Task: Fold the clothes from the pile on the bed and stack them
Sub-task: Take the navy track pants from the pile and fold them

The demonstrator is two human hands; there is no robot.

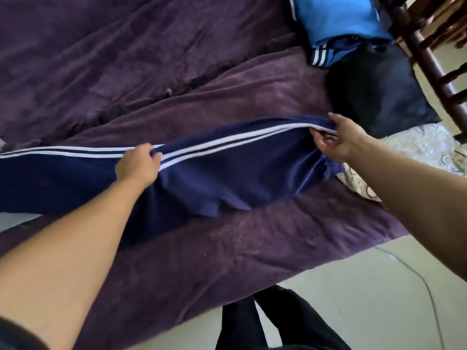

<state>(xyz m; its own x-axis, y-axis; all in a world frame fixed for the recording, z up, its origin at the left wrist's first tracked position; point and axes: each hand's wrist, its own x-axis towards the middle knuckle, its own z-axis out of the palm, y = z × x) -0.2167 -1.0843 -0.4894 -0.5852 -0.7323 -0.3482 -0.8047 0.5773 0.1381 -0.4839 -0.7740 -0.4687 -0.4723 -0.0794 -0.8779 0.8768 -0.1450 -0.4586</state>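
Stretching lengthwise across the bed, the navy track pants (227,178) lie on a purple blanket (202,253), their white side stripes (75,151) running along the far edge and off the left side of the view. The left hand (137,164) grips the fabric at the stripes about midway along the visible length, with the fingers curled over a fold of cloth and lifting it slightly. The right hand (333,141) pinches the end of the pants nearest the right, thumb on top and fingers tucked beneath, holding that end raised off the blanket. Between the two hands the cloth hangs in a shallow, sagging sheet.

Beyond the right hand, near the bed's far right corner, a bright blue garment (336,21) with white stripes lies beside a dark garment (374,92), the two touching. A patterned sheet (417,145) shows where the blanket ends on the right. A dark wooden chair (427,54) stands just past those clothes. Pale floor (353,311) runs along the near side of the bed, crossed by a thin cable (417,276), and the person's legs in black trousers (278,322) show at the bottom.
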